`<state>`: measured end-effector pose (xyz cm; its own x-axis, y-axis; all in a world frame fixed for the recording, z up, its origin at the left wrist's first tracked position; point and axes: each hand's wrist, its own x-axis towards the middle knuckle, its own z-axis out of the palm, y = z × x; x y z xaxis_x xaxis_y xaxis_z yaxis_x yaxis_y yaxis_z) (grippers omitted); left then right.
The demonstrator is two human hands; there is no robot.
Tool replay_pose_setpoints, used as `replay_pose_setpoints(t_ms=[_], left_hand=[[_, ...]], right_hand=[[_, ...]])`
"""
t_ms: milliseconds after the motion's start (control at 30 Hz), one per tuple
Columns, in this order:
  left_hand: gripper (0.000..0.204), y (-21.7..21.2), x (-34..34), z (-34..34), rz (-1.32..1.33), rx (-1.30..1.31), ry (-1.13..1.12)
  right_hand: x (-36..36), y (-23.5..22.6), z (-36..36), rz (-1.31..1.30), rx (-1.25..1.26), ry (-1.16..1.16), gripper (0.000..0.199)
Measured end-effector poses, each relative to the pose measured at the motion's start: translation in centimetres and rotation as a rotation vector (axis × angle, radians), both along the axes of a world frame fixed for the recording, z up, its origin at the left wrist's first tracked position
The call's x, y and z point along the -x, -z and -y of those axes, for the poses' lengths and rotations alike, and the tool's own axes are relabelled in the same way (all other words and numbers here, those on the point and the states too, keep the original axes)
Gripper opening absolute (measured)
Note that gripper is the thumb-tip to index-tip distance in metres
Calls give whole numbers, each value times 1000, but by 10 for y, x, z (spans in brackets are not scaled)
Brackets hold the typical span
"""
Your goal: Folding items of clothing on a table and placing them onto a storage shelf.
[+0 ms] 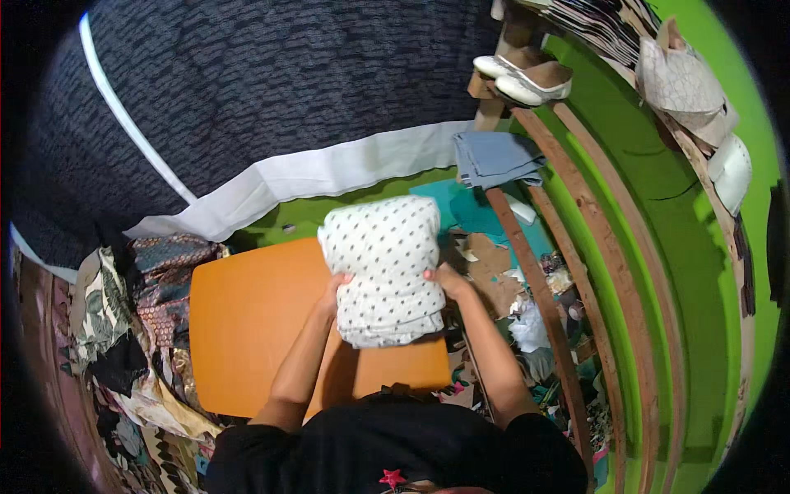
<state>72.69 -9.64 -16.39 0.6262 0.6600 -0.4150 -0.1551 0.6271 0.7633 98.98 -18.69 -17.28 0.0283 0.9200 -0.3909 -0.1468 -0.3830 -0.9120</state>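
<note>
A thick folded white cloth with small dark spots [385, 267] is held up between my two hands, over the right part of an orange table [255, 329]. My left hand [333, 292] grips its left edge, and my right hand [444, 281] grips the right edge at about the same height. Both hands are closed on the fabric, with some fingers hidden beneath it. The bundle covers part of the tabletop's far and right side.
Wooden rails [605, 214] run along the green wall at right, bearing a folded blue-grey cloth [498, 156] and pale flat shoes [531, 82]. Piled fabrics [164, 288] lie left of the table. Scraps [535, 329] litter the floor at right. A dark patterned curtain [304, 74] hangs beyond.
</note>
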Motion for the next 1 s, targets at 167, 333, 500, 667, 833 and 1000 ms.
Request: replay_pose_setpoints(t_ms=[167,333,500,667,833,1000], left_hand=[[56,-71,-125,-46,42,8,209],[66,-108,-233,-114,27,-214,576],[72,-115,-292,-163,222,-7,611],[89,-92,-309,-163,178,0,762],[94,-114,-381,-120,197,-199,471],[78,-87,-402,-122,-50,-367,294]], right_hand=[[-79,-18,10,-153,-85,272,103],[-108,-85,-3,-248,-74,705,75],[-160,-95,-52,-517,-424,803,55],[-202,-112,-81,-470,-661,1012,45],[-277,-67,-111,-464,-644,1102,46],[-256,-45,-120,35,-175,1207,81]])
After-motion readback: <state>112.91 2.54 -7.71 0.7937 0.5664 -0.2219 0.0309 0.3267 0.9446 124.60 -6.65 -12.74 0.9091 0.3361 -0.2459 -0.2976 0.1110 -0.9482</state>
